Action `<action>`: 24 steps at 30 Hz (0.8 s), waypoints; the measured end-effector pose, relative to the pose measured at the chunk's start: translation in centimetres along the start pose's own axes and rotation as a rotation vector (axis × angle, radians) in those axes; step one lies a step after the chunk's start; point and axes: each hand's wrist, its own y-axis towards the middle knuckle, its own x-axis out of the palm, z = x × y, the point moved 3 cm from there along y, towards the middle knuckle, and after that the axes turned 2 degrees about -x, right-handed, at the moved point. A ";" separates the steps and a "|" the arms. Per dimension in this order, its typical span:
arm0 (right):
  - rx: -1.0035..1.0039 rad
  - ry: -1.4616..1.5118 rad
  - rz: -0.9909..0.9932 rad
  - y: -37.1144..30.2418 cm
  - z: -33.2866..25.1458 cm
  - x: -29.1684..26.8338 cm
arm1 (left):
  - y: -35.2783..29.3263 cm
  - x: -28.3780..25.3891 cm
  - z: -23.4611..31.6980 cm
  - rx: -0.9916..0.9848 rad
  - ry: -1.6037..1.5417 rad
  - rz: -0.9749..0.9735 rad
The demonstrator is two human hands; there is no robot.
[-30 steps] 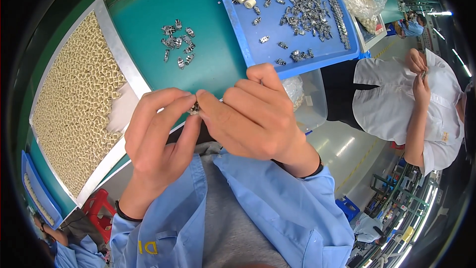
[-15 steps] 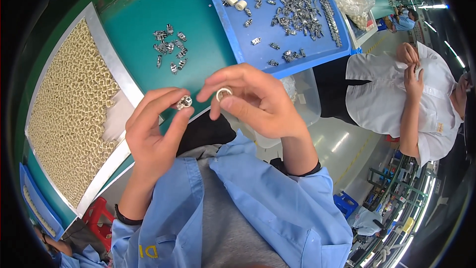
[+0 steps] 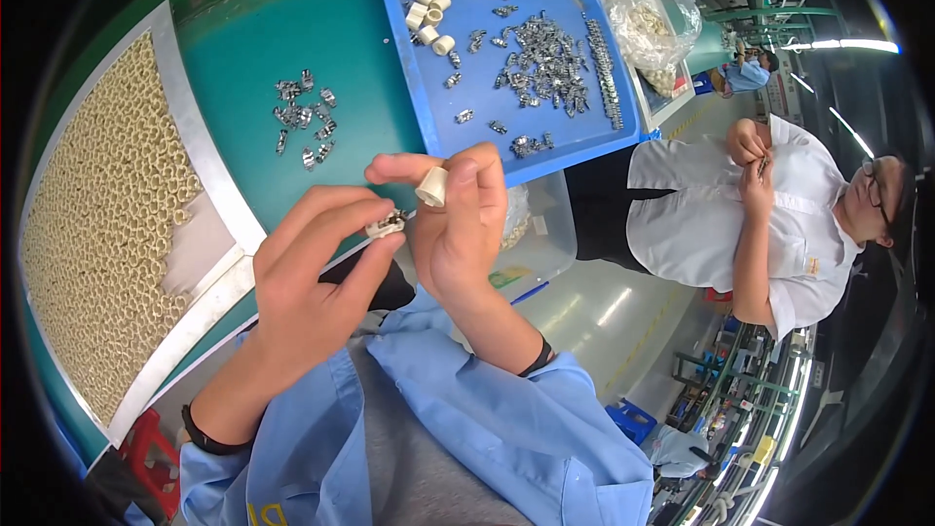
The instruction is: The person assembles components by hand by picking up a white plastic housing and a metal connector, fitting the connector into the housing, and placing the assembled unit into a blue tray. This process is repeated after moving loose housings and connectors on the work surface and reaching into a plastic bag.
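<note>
Blue tray (image 3: 477, 90) beyond right hand (image 3: 460, 234)

On the table (image 3: 360, 97), rings (image 3: 102, 195) fill a frame (image 3: 207, 136) at left; clips (image 3: 305, 115) lie right of it. Farther right, a tray (image 3: 477, 88) has caps (image 3: 434, 18) far left, a pile (image 3: 543, 58) mid-tray and a row (image 3: 604, 73) along its right side (a bag (image 3: 643, 5) sits just beyond). Nearer are the left hand (image 3: 317, 273) and right hand (image 3: 458, 234), side by side; a co-worker (image 3: 721, 195) is at right.
</note>
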 end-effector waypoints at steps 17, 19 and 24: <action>-0.276 -0.343 0.043 -1.0 -0.5 -0.2 | -0.2 0.9 0.1 0.253 0.224 0.068; -0.246 -0.358 0.042 -1.0 -0.6 0.1 | -0.3 0.9 0.0 0.266 0.235 0.070; -0.174 -0.333 0.023 -0.6 -1.1 0.0 | -0.1 0.7 0.0 0.303 0.261 0.039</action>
